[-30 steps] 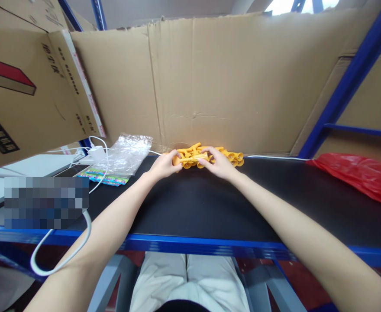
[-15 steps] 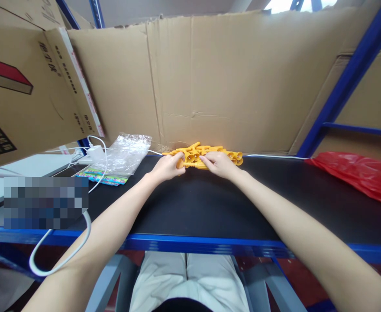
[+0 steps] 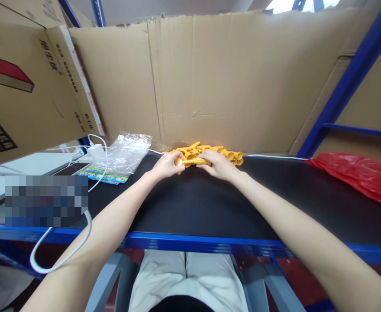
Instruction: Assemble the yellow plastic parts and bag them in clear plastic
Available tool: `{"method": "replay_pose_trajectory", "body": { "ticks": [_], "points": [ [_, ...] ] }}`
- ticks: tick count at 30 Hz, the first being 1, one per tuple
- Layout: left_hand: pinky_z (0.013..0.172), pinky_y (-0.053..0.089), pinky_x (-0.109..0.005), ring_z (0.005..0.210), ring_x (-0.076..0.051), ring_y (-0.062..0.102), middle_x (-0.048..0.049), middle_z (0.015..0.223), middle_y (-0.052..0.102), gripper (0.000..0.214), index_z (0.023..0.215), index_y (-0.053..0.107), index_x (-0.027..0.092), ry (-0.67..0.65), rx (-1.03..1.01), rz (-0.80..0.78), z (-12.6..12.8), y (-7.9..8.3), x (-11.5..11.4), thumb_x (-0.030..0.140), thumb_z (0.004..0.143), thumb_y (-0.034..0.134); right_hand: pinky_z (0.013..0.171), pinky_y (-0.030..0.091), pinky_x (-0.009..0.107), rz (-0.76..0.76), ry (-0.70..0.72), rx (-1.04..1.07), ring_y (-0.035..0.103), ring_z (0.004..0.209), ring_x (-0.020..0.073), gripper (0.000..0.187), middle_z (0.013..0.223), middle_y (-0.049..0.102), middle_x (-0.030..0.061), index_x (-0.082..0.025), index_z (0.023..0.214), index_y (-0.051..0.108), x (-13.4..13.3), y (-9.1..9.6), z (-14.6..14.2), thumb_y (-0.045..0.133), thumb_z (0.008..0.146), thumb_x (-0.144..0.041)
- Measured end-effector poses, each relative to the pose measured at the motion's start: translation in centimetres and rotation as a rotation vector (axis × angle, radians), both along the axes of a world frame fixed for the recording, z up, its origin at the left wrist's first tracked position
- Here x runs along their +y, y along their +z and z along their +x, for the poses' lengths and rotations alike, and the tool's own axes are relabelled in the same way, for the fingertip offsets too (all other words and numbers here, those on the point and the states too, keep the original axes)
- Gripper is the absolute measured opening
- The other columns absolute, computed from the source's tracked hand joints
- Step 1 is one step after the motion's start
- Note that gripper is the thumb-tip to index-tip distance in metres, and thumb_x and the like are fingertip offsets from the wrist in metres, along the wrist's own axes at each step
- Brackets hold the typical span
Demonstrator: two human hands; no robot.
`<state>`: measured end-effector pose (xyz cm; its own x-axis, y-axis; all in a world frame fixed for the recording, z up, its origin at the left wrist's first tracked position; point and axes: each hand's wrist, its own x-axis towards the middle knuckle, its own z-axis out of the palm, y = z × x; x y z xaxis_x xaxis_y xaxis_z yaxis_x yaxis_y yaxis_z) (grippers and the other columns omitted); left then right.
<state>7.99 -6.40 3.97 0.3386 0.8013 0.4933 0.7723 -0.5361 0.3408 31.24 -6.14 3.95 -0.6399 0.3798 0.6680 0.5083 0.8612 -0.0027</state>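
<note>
Both hands are on one yellow plastic stick with a cup-shaped end (image 3: 195, 160), held level just in front of a pile of similar yellow plastic pieces (image 3: 225, 152). My left hand (image 3: 170, 164) is closed around the cup end, thumb and fingers pinching it. My right hand (image 3: 219, 164) grips the other end of the stick, with its thumb below and fingers over the top. Several round cup openings face me from the pile, which rests on the black tabletop against the cardboard. The fingers hide part of the held piece and some of the pile.
On the left lie a clear plastic bag (image 3: 128, 149), a colourful packet (image 3: 108, 177), a white charger (image 3: 95, 151) with cables and a blurred-out object (image 3: 46, 201). A red plastic bag (image 3: 356, 175) sits at right. Behind stands a cardboard wall (image 3: 236, 86).
The yellow stick has come up slightly in front of the pile, and my right hand has shifted its grip, its thumb moving from above to below the stick. The left hand stays nearly in place.
</note>
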Motion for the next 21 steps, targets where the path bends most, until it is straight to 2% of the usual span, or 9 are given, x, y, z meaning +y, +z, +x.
{"method": "replay_pose_trajectory", "body": {
  "ticks": [6,11,15,18,21],
  "points": [
    [0.054,0.031,-0.021,0.058,-0.011,0.05,0.0026,0.065,0.058,0.022,0.085,0.059,0.019,-0.006,0.015,0.016,0.0,0.2,-0.2,0.032,0.068,0.06,0.074,0.044,0.032,-0.155,0.009,0.016,0.057,0.08,0.0193,0.024,0.09,0.064,0.0092,-0.015,0.096,0.062,-0.7,0.6,-0.2,0.055,0.085,-0.035],
    [0.055,0.032,-0.021,0.058,-0.011,0.051,0.0024,0.066,0.06,0.024,0.089,0.06,0.021,-0.004,0.075,0.094,-0.1,0.4,-0.5,0.032,0.069,0.06,0.057,0.038,0.025,-0.458,-0.042,0.066,0.05,0.06,0.0122,0.033,0.076,0.063,0.0038,-0.014,0.089,0.064,-1.4,1.5,-0.5,0.054,0.083,-0.045],
    [0.055,0.033,-0.021,0.057,-0.011,0.052,0.0028,0.065,0.06,0.024,0.091,0.06,0.021,-0.013,0.084,0.122,-0.2,0.4,-0.7,0.032,0.069,0.06,0.053,0.034,0.024,-0.589,-0.052,0.083,0.045,0.054,0.01,0.038,0.068,0.059,0.0011,-0.013,0.086,0.065,-1.5,1.9,-0.5,0.054,0.081,-0.05],
    [0.055,0.033,-0.021,0.056,-0.011,0.051,0.0034,0.062,0.058,0.024,0.089,0.061,0.02,0.001,0.046,0.097,0.0,0.5,-0.7,0.031,0.067,0.061,0.057,0.039,0.026,-0.592,-0.043,0.103,0.051,0.058,0.0122,0.038,0.072,0.061,0.0024,-0.014,0.089,0.064,-1.2,1.5,-0.5,0.053,0.082,-0.05],
    [0.054,0.034,-0.021,0.055,-0.011,0.05,0.0033,0.06,0.057,0.022,0.084,0.061,0.019,0.019,-0.021,0.027,0.2,0.5,-0.6,0.031,0.065,0.062,0.074,0.044,0.033,-0.374,-0.03,0.158,0.059,0.083,0.0189,0.034,0.096,0.065,0.0083,-0.016,0.102,0.061,-0.7,0.8,-0.5,0.057,0.081,-0.043]
  ]
}}
